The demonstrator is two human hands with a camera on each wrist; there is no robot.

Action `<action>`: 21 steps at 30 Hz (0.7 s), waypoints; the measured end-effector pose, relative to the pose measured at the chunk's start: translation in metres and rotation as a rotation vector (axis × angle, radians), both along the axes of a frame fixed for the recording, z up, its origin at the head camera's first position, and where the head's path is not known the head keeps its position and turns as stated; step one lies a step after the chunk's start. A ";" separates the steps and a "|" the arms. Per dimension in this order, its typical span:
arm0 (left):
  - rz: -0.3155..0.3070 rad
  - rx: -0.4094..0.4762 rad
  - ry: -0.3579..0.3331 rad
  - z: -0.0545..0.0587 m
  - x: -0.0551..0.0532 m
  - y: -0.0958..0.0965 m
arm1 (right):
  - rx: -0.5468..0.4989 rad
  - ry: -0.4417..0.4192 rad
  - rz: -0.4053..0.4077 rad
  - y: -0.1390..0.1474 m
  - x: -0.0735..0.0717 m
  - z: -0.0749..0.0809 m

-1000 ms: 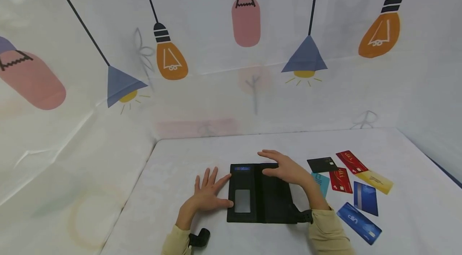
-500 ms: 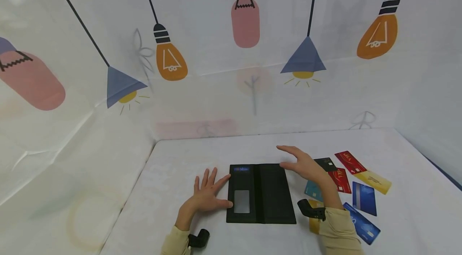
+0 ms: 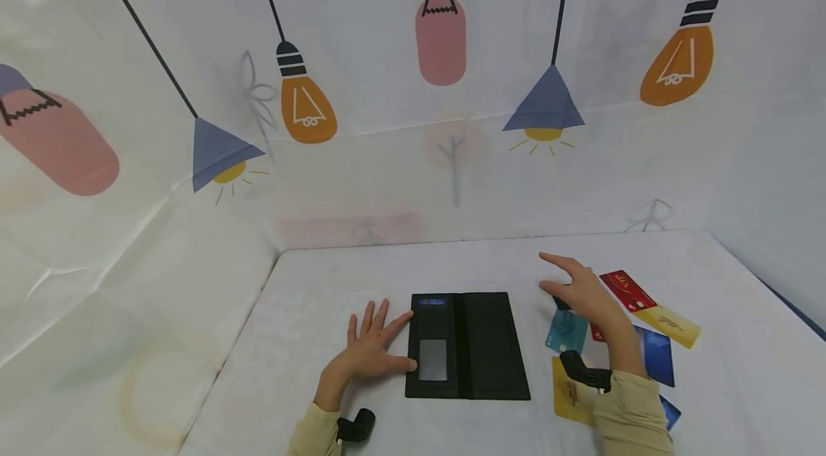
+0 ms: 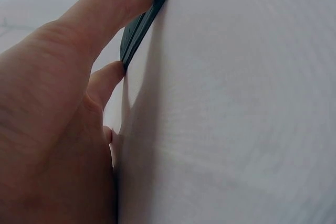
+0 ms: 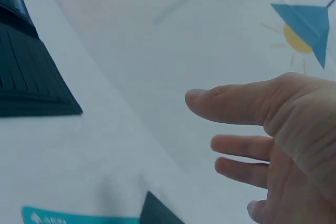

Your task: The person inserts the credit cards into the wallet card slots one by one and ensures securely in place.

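Note:
A black card wallet [image 3: 493,348] lies unfolded on the white table, with a clear window [image 3: 433,359] and a blue card [image 3: 432,302] showing in its left half. My left hand [image 3: 366,354] has its fingers spread; thumb and index fingertip touch the wallet's left edge, also visible in the left wrist view. To the right, my right hand [image 3: 587,295] hovers over the loose cards with nothing in its fingers, thumb and index apart. Beneath it a teal card [image 3: 568,330] and a black card [image 5: 157,211] are partly visible.
Around the right arm lie a red VIP card [image 3: 626,289], gold cards [image 3: 671,325] and blue cards [image 3: 658,357], some overlapping or partly covered by the arm. A white sheet printed with lamps [image 3: 439,40] hangs behind the table [image 3: 361,269].
My right hand has moved right, from above the wallet's right half to above the loose cards, uncovering the wallet. The left hand has stayed at the wallet's edge.

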State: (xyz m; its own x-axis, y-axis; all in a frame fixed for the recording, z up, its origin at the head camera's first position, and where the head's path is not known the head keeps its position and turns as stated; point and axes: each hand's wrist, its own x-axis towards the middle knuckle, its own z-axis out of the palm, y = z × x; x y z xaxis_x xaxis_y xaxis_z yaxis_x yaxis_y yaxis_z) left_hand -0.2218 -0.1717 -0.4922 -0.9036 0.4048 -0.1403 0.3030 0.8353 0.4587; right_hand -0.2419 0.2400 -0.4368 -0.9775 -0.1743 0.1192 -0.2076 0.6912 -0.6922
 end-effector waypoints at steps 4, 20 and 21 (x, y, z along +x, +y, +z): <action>0.000 -0.004 -0.001 -0.001 0.000 0.000 | 0.002 -0.048 -0.038 0.016 0.004 -0.005; 0.004 -0.007 -0.006 0.004 0.002 0.002 | 0.051 -0.070 -0.023 0.047 -0.002 -0.038; 0.004 -0.009 -0.007 0.004 0.002 0.002 | 0.054 -0.072 -0.019 0.047 -0.002 -0.039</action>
